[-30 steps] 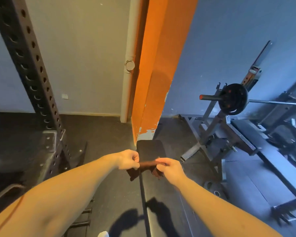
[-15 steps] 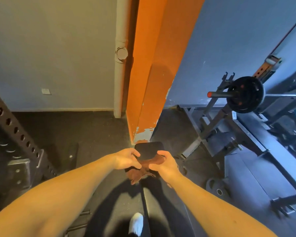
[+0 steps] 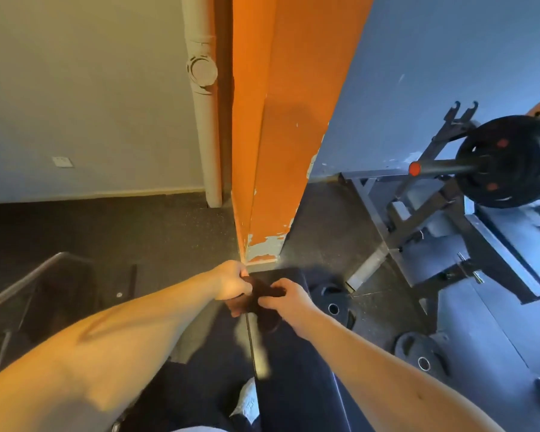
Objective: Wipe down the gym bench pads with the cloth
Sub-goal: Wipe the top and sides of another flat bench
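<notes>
1. Left hand (image 3: 231,280): the fingers are curled and grip the left end of a dark brown cloth (image 3: 262,288).
2. Right hand (image 3: 286,299): thumb and fingers pinch the right end of the same cloth. The two hands sit close together with the cloth bunched between them.
3. Cloth location: it is held over the far end of the black bench pad (image 3: 293,369), and a fold hangs below the left hand. Whether it touches the pad cannot be told (this part is dark and blurred).
4. Bench: it runs lengthwise away from the person. Its far end lies just beside the foot of an orange pillar (image 3: 272,151), where the paint has flaked off at the base.
5. A white shoe (image 3: 247,400) stands on the dark floor (image 3: 138,232) at the left edge of the bench, near the bottom of the view.
6. Right of the bench: a near weight plate (image 3: 421,361) and a far weight plate (image 3: 334,307) lie flat on the floor. Beyond them a barbell (image 3: 443,166) carries a black disc (image 3: 512,160).
7. Left of the pillar: a pale pipe (image 3: 204,135) runs down the wall, and a wall socket (image 3: 62,162) sits low on it. A grey metal rail (image 3: 22,282) crosses the lower left corner.
</notes>
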`<state>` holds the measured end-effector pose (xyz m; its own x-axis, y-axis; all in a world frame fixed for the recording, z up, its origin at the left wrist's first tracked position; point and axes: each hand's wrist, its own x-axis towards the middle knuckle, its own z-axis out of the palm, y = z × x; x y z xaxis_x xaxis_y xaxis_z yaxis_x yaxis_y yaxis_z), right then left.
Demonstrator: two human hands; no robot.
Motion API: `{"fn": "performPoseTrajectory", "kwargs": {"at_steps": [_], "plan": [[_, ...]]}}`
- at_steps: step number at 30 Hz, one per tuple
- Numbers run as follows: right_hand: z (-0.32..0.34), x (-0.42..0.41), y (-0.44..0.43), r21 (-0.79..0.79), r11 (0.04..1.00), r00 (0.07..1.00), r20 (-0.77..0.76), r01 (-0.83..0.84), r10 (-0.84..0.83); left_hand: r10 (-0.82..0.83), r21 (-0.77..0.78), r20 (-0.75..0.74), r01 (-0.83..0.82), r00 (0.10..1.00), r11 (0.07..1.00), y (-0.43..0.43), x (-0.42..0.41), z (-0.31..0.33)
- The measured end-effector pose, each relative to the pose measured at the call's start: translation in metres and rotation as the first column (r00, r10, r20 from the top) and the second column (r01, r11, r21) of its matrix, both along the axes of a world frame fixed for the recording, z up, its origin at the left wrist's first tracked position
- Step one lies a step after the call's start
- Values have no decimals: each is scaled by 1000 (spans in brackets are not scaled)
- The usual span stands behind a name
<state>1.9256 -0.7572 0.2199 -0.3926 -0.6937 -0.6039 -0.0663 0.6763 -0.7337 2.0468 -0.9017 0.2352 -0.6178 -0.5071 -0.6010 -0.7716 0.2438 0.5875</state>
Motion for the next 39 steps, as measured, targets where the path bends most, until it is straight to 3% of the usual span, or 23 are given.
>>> {"fn": "performPoseTrajectory", "kwargs": {"at_steps": [5,9,15,20,24,27,34,39], "plan": [[-23,-18,-34,52,996,989,-136,72,-64,163,52,19,-164,986,985,-20,-38,-35],[-53,-34,-69,60,939,923,-214,340,-321,281,163,12,-279,960,946,-45,-60,-65],[-85,-46,-126,161,875,885,21,457,-466,322,398,-17,-289,947,871,-85,-82,-113],[-126,-56,-159,277,778,762,188,564,-620,330,553,8,-279,944,785,-115,-95,-157],[-167,-69,-180,295,762,766,127,577,-630,234,531,-16,-190,972,826,-136,-101,-202],[-204,-78,-192,292,744,766,57,601,-641,287,525,-7,-241,958,817,-148,-110,-237],[-287,-108,-189,265,793,836,-140,549,-531,189,273,29,-190,982,943,-161,-128,-326],[-337,-149,-186,293,828,877,-215,478,-430,148,99,81,-156,986,983,-156,-147,-385]]}}
